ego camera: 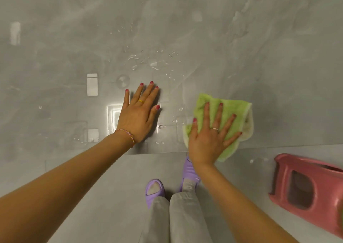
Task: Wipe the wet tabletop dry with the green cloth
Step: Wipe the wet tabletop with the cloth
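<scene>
Our left hand (138, 112) lay flat, fingers straight, on the grey tabletop (241, 47). Water drops (148, 60) sat just beyond it. Our right hand (209, 137) pressed one green cloth (228, 112) flat, fingers spread, near the edge. We judged overlapping strokes toward the drops best. One pink stool (306, 187) stood right.

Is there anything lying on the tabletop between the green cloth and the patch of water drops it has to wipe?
Nothing visible. The right hand presses the green cloth flat near the table edge; the drops lie up-left across bare tabletop. The left hand rests flat beside that path, not across it.
</scene>
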